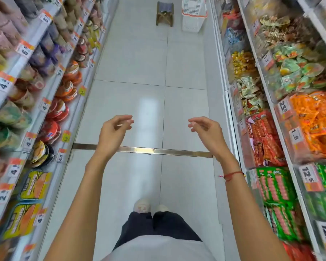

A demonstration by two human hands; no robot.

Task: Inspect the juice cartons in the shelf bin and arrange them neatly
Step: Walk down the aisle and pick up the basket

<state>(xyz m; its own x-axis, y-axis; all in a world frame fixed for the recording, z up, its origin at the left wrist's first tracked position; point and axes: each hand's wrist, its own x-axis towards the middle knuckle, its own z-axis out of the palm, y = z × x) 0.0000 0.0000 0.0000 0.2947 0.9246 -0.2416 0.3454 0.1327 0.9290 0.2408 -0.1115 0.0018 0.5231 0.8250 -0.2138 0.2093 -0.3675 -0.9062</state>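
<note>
A: Hands, quick. What are they doing?

B: I'm holding both out in front of me at mid-frame, over the white tiled floor [149, 72]. My left hand [114, 131] is hanging in the air left of centre, fingers loosely curled, gripping nothing. My right hand [205, 129] is mirroring it right of centre, fingers relaxed and slightly bent, also gripping nothing. The two are well apart, touching no object.

A: Anything on the wrists?

B: I'm wearing a red string bracelet [231, 175] on the right wrist.

A: Juice cartons? Shelf bin?

B: I'm not seeing any juice cartons. Along the left edge of the frame I'm looking at shelves of instant noodle bowls [54, 110], blurred, with orange price tags [24, 48]. Along the right edge I'm seeing clear bins of wrapped snacks: orange packets [316, 121] at mid-right, green packets [275, 185] at lower right.

A: Floor stuff?

B: A metal strip [158, 150] is running across the tiles just beyond my wrists. At the top of the frame a small folding stool [164, 13] is standing beside a white shopping basket with an orange rim [194, 15]. At bottom centre my shoes [142, 205] are showing below dark trousers.
</note>
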